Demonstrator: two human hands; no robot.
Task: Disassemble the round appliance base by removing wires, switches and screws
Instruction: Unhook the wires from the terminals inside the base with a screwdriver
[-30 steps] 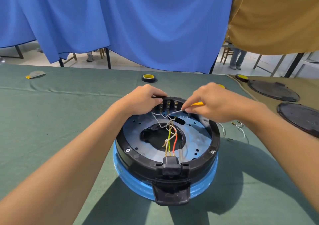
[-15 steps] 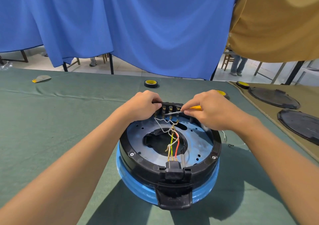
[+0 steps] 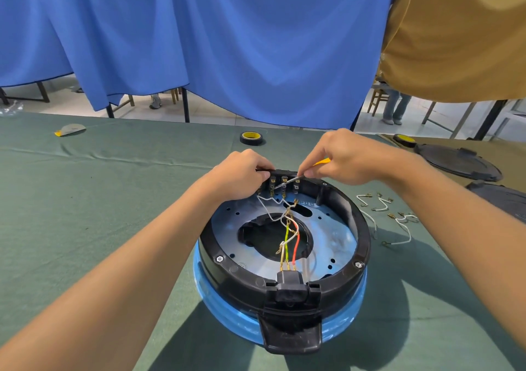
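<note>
**Both hands work at the far rim of the base**

In the head view, the round base (image 3: 361,228) sits open side up on the green bench (image 3: 85,199). Our left grip (image 3: 242,174) is curled over the far rim, touching the switch block (image 3: 284,184). Our right grip (image 3: 350,159) pinches a yellow-handled screwdriver (image 3: 323,161) — its tip rests on the terminals. Coloured wires (image 3: 287,228) cross the middle, and loose white wires (image 3: 404,228) lie to the right on the bench.
</note>
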